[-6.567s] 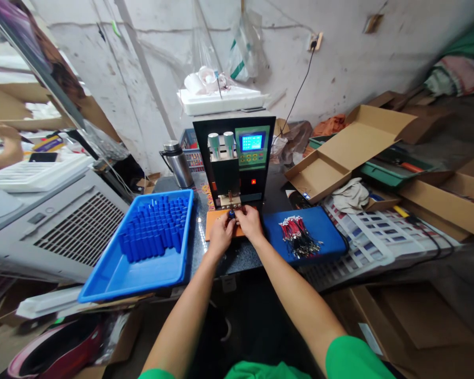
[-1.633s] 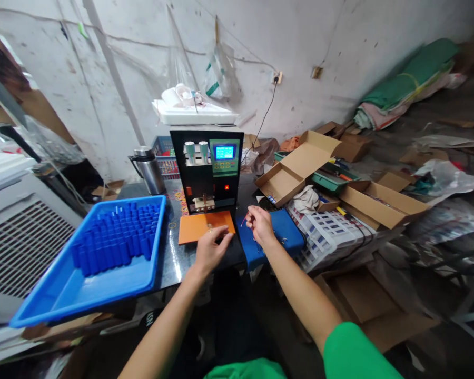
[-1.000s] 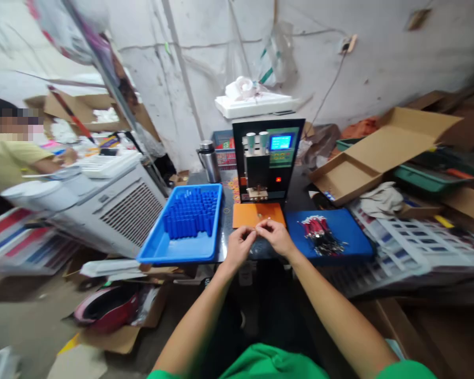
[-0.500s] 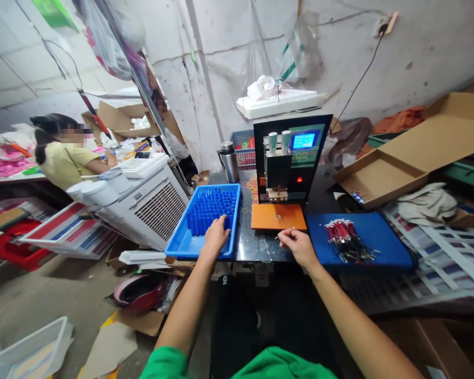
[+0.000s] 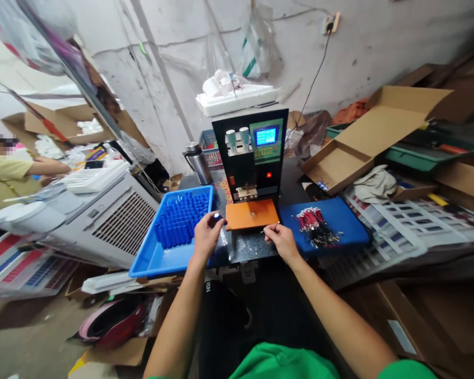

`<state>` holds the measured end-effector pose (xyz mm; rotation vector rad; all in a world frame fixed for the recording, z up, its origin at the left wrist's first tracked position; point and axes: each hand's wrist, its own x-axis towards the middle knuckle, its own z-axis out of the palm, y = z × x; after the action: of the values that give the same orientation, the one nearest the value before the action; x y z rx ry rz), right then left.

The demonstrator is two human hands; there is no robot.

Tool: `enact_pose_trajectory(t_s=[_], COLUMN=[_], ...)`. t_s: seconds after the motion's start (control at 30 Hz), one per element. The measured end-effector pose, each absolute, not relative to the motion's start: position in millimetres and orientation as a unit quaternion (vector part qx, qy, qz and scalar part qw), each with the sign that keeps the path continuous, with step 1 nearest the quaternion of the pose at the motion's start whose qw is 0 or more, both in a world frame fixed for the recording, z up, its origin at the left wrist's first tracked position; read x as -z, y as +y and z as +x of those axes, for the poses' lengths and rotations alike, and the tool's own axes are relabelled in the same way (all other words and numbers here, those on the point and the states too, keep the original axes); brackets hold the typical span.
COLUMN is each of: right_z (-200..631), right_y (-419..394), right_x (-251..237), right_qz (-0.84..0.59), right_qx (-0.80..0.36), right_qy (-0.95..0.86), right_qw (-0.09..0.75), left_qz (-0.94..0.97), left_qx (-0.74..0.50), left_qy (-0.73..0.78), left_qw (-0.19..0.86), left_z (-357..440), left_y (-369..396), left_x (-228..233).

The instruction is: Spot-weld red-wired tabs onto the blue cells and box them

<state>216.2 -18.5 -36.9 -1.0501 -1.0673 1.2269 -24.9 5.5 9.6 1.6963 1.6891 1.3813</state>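
Note:
My left hand is closed around a blue battery cell whose shiny end faces up, just left of the orange plate. Several like cells stand upright in rows in a blue tray to its left. My right hand is pinched shut in front of the plate's right corner; a tiny bit shows at its fingertips, too small to name. Behind the plate stands a black spot welder with a lit screen. Red and black wires lie bundled on a blue pad at the right.
A steel flask stands behind the tray. Left of the table is a white air cooler, with a person beyond it. An open cardboard box and a white plastic grating are at the right.
My left hand has come out of the tray to the right with a blue battery cell in it. My right hand stays pinched near the plate. The view has turned right.

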Motion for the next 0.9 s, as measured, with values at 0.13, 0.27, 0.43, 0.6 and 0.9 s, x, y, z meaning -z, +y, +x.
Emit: enact_pose_trajectory(t_s=[0.13, 0.27, 0.43, 0.6, 0.9], right_z=[221.3, 230.1, 230.6, 214.5, 184.9], right_y=[-13.1, -3.2, 25.5, 63.5, 88.9], right_x=[32.0, 29.4, 24.0, 16.7, 18.0], right_qz=[-0.452, -0.458, -0.458, -0.453, -0.46], right_qx=[-0.511, -0.498, -0.47, -0.437, -0.455], right_qy=[-0.434, -0.428, -0.423, -0.463, -0.485], right_qw=[0.589, 0.6, 0.625, 0.625, 0.588], left_qz=[0.657, 0.67, 0.662, 0.651, 0.664], left_qx=[-0.459, -0.447, -0.48, -0.484, -0.488], left_qy=[0.542, 0.524, 0.482, 0.489, 0.495], left_qw=[0.254, 0.277, 0.315, 0.321, 0.274], left_z=[30.1, 52.8, 54.9, 54.5, 56.0], left_y=[39.1, 63.9, 72.9, 71.5, 68.8], left_x=[-0.1, 15.1, 30.3, 36.5, 34.1])
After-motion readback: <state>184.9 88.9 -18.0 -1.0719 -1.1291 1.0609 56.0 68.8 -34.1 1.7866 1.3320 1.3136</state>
